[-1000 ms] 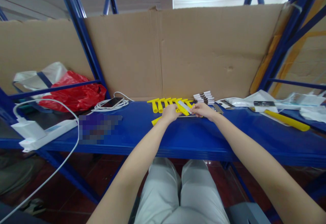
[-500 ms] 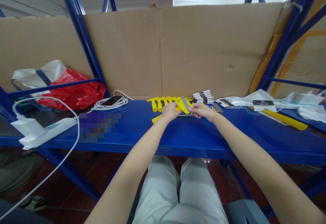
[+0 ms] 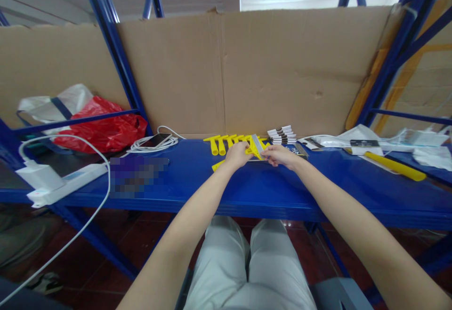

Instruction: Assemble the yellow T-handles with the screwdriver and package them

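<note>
Between my hands is a yellow scraper (image 3: pixel 253 151) with a flat grey blade (image 3: pixel 257 143), tilted over the shelf. My left hand (image 3: pixel 238 155) is closed around its yellow handle side. My right hand (image 3: pixel 278 155) pinches the lower right end of the blade with thumb and fingers. Behind the left hand, several yellow T-shaped scrapers (image 3: pixel 221 146) lie in a row. One more yellow handle (image 3: pixel 218 165) pokes out under my left wrist. A flat dark-and-silver item (image 3: pixel 298 149) lies behind my right hand, partly hidden.
Small white bundles with dark bands (image 3: pixel 281 135) sit against the cardboard wall (image 3: pixel 275 70). A long yellow handle (image 3: pixel 395 165) and white packaging (image 3: pixel 363 146) lie to the right. Leftward are a coiled white cable (image 3: pixel 151 143), a power strip (image 3: pixel 76 181) and a red bag (image 3: pixel 106 124).
The scraper has turned slightly in my hands, so its blade stands a little more upright. Both hands stay in nearly the same place.
</note>
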`<state>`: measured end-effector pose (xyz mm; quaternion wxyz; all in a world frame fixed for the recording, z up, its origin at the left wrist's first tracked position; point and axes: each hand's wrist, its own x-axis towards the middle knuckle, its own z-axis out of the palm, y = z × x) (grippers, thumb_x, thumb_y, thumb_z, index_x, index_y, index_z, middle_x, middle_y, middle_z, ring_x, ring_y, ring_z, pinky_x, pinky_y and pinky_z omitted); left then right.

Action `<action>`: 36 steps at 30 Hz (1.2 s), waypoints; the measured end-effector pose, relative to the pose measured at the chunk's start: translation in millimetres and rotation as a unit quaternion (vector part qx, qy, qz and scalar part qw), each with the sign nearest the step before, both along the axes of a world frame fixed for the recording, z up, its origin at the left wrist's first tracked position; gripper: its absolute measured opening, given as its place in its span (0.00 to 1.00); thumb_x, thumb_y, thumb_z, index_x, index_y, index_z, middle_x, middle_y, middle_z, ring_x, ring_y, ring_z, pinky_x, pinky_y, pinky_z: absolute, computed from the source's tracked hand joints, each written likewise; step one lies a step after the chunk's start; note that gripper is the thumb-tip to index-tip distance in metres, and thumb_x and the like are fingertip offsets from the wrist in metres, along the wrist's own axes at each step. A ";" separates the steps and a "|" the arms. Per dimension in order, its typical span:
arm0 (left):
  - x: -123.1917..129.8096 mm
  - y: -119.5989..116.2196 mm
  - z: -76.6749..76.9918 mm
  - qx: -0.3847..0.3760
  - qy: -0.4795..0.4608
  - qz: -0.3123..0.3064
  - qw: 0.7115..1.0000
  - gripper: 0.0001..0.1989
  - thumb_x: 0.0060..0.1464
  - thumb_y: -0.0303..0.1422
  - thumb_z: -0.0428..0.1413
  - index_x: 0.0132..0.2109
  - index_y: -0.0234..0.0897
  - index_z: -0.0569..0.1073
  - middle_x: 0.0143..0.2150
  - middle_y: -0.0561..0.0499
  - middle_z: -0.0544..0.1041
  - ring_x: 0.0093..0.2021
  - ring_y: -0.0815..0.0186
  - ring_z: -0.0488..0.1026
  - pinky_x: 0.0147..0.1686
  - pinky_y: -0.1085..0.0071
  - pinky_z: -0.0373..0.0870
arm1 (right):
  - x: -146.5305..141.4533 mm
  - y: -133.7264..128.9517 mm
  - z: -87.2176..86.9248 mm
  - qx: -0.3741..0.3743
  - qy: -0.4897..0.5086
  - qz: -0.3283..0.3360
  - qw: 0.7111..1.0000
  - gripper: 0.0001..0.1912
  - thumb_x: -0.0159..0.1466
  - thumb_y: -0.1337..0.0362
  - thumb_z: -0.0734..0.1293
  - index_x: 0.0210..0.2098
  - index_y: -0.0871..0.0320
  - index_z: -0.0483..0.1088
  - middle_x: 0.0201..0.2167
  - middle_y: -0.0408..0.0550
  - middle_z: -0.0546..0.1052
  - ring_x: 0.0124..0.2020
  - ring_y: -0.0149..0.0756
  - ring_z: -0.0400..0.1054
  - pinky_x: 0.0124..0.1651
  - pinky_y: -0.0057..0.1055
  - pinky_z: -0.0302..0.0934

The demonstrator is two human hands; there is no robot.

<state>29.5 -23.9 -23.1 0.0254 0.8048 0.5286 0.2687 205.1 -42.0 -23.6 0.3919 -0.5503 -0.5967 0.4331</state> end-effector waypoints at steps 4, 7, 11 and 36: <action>-0.3 -2.2 0.3 0.008 -0.005 -0.007 1.000 0.16 0.55 0.33 0.59 0.51 0.36 0.75 0.51 0.44 0.78 0.52 0.57 0.74 0.52 0.65 0.69 | -3.1 -6.1 3.9 -0.013 0.017 -0.006 1.000 0.10 0.61 0.70 0.68 0.25 0.60 0.65 0.17 0.39 0.69 0.13 0.21 0.56 0.14 0.20 0.47; -1.6 -4.9 1.3 0.018 -0.013 -0.020 1.000 0.22 0.55 0.31 0.59 0.57 0.37 0.70 0.53 0.43 0.77 0.54 0.57 0.73 0.53 0.65 0.69 | -4.2 -8.6 5.8 -0.017 0.016 -0.010 1.000 0.10 0.61 0.70 0.68 0.25 0.60 0.65 0.16 0.40 0.69 0.13 0.21 0.56 0.14 0.20 0.47; -4.4 -6.7 1.7 0.030 0.012 -0.062 0.998 0.27 0.57 0.28 0.56 0.63 0.42 0.65 0.58 0.45 0.74 0.58 0.59 0.70 0.56 0.65 0.66 | -4.3 -8.0 5.3 -0.019 0.019 -0.008 1.000 0.10 0.61 0.69 0.69 0.25 0.60 0.65 0.17 0.40 0.70 0.13 0.21 0.56 0.14 0.20 0.47; -3.9 4.7 -10.3 0.051 0.061 -0.121 0.989 0.21 0.60 0.29 0.53 0.61 0.43 0.71 0.51 0.45 0.75 0.54 0.60 0.71 0.55 0.63 0.67 | -2.0 -5.4 0.4 -0.021 0.046 0.022 0.998 0.12 0.64 0.67 0.67 0.25 0.59 0.63 0.14 0.38 0.64 0.15 0.24 0.59 0.17 0.20 0.48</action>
